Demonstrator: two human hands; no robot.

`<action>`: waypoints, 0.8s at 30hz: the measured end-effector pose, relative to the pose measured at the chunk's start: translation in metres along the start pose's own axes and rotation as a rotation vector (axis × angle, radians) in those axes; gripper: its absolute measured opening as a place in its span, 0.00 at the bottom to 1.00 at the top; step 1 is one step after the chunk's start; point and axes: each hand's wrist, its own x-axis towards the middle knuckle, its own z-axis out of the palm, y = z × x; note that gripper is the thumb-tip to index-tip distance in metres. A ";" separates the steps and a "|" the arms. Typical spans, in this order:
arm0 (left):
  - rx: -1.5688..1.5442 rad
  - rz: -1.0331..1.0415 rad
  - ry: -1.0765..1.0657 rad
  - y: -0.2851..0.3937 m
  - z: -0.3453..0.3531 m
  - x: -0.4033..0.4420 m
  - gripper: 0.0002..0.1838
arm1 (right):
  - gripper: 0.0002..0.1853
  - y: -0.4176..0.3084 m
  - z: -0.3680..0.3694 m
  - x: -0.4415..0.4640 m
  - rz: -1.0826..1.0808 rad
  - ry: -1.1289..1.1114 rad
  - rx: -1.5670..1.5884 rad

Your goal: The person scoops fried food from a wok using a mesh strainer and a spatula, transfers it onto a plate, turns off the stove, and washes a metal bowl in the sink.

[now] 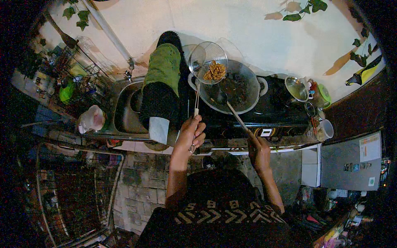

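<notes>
My left hand [191,134] is closed around the handle of a wire strainer [197,62]. Browned pieces of food [215,71] lie in the strainer, which is raised over the left rim of a wide two-handled pan [258,78]. My right hand [259,153] grips the handle of a ladle or spatula [236,114], whose dark head reaches into the pan. Inside the pan the contents look dark, with small bits in them. The pan sits on a black stove [279,111].
Left of the stove are a green and black cloth-like item [163,66], a sink [126,109] and a wire rack [93,74]. To the right stand a metal bowl [297,88], a white cup [325,130] and several jars. A grey fridge [351,165] is at the lower right.
</notes>
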 end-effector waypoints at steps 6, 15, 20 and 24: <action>-0.006 0.019 0.007 0.000 0.001 -0.001 0.10 | 0.34 0.001 -0.002 0.000 0.036 -0.106 -0.008; 0.022 0.025 0.016 -0.001 -0.001 -0.001 0.11 | 0.28 -0.003 0.000 0.000 -0.029 0.026 0.019; 0.023 0.036 0.027 0.000 0.001 -0.001 0.11 | 0.23 -0.004 0.002 -0.001 -0.058 0.100 -0.001; 0.018 0.034 0.033 -0.001 0.000 0.000 0.11 | 0.23 -0.009 -0.005 0.003 -0.009 0.045 0.074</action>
